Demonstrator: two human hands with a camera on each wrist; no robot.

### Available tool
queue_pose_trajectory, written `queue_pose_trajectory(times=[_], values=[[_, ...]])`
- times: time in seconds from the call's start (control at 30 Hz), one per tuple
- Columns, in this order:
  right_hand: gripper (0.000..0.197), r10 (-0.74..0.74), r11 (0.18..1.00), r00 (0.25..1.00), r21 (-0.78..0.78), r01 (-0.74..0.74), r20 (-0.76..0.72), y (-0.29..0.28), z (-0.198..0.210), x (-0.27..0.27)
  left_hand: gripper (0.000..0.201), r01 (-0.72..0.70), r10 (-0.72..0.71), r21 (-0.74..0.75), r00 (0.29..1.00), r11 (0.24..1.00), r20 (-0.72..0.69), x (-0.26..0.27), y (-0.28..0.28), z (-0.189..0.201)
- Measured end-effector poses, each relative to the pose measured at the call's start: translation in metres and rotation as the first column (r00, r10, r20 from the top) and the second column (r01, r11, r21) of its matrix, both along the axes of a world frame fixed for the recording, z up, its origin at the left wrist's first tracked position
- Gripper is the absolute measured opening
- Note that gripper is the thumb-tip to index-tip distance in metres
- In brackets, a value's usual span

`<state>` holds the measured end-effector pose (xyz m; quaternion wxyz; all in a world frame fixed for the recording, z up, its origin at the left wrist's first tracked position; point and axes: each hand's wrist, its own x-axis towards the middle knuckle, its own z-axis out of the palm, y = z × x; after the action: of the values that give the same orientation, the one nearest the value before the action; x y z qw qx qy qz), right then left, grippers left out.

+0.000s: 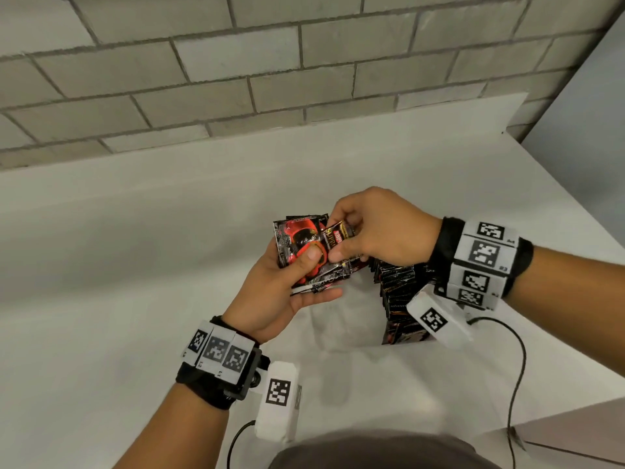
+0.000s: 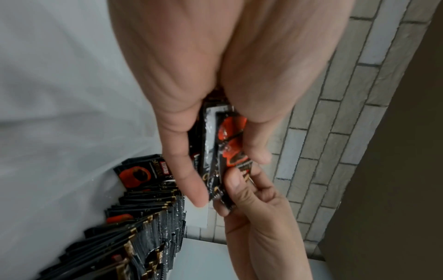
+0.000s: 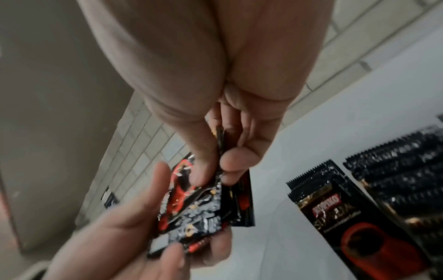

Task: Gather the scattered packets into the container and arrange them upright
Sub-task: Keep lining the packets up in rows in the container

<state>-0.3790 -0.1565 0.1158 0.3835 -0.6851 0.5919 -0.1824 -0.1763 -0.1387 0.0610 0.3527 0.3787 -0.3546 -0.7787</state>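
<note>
- Left hand curled round a fanned stack of packets, thumb on top, held over the desk toward its right side.
- Right hand pinching one packet off that stack.
- Probably light, thin, glossy, slippery foil; best pinched by a crimped edge.
- Just behind, a row of packets standing on edge; container not clearly visible.

My left hand covers back of packet stack; can't count packets in it. My right hand hides most of single packet, pinched at 3 o'clock of stack. Row of standing packets partly behind my right wrist band. Clear container walls too faint to trace. Right wrist view: all blurry, row cut off at 3 o'clock edge. Left wrist view: row runs off at 7 o'clock edge.
</note>
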Motion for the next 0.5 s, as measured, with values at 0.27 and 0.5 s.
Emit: queue_pose_trajectory(times=[0.27, 0.5], values=[[0.02, -0.066, 0.994, 0.995, 0.097, 0.058, 0.077, -0.008, 0.003, -0.017, 0.053, -0.084, 0.084, 0.032, 0.996, 0.996, -0.001, 0.018, -0.002, -0.012], [0.03, 0.061, 0.993, 0.946, -0.08, -0.092, -0.319, -0.016, -0.009, -0.021, 0.053, -0.235, 0.235, 0.005, 0.97, 0.972, 0.058, 0.041, -0.014, -0.016]])
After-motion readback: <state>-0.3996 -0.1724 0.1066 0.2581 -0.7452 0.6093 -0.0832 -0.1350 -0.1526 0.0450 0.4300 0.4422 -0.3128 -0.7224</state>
